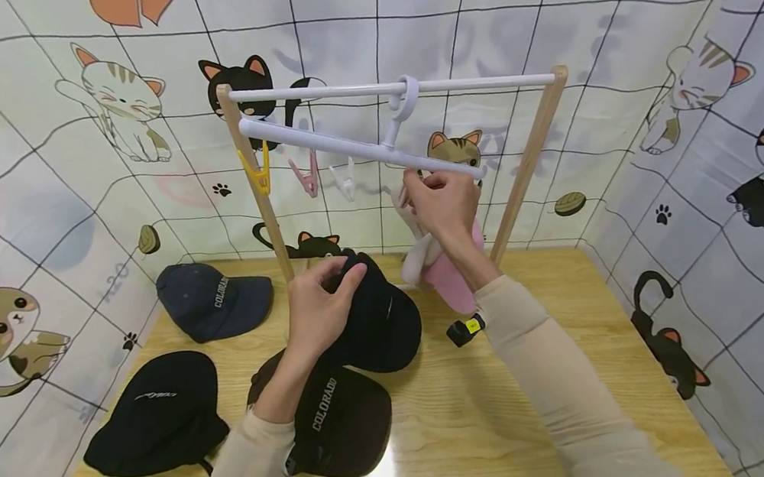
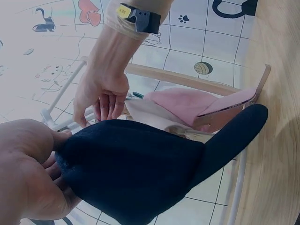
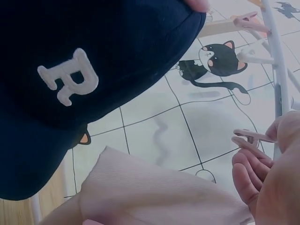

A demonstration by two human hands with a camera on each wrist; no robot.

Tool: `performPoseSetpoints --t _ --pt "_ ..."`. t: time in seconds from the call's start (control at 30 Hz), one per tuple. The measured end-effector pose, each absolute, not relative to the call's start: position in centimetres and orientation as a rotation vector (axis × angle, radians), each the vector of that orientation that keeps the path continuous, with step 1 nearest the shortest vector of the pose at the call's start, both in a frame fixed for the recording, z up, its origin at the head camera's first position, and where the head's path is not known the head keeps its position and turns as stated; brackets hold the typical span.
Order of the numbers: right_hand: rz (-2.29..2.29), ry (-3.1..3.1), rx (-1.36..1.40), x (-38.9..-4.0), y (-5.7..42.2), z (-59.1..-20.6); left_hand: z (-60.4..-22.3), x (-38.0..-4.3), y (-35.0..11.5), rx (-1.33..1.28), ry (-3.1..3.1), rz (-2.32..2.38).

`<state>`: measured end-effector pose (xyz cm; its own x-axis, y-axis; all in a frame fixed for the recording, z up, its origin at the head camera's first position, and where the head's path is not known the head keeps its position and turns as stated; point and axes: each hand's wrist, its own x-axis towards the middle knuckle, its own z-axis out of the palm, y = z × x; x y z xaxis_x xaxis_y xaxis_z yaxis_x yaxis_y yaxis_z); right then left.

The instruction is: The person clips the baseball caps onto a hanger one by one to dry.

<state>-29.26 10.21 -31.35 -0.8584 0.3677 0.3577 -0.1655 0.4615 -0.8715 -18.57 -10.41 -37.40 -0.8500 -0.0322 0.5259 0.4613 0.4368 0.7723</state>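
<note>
My left hand [image 1: 322, 306] grips a dark cap [image 1: 379, 319] by the edge of its crown, brim hanging down. A white letter R [image 3: 70, 77] shows on its front in the right wrist view. My right hand [image 1: 447, 201] is raised at the right end of the white hanger [image 1: 345, 146]. Its thumb and fingers pinch a pale pink clip [image 3: 253, 142] there. Beyond that hand hang a pink cap [image 1: 454, 285] and a pale cloth piece [image 3: 150, 187]. Yellow [image 1: 258, 170], pink [image 1: 307, 175] and white [image 1: 345, 180] clips line the hanger's left half.
A wooden-legged rack [image 1: 529, 159] with a white rail [image 1: 340, 91] carries the tilted hanger. On the table [image 1: 572, 343] lie a navy cap [image 1: 197, 298], a black cap [image 1: 165, 421] and a brown cap [image 1: 351, 422], the last partly under my left arm.
</note>
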Motion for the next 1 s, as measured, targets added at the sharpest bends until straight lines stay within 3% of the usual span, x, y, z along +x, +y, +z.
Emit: performPoseSetpoints --t 1.0 --pt "1.280 -2.337 -0.121 -27.4 12.8 -30.0 -36.6 -24.2 -6.4 -0.425 -2.205 -1.234"
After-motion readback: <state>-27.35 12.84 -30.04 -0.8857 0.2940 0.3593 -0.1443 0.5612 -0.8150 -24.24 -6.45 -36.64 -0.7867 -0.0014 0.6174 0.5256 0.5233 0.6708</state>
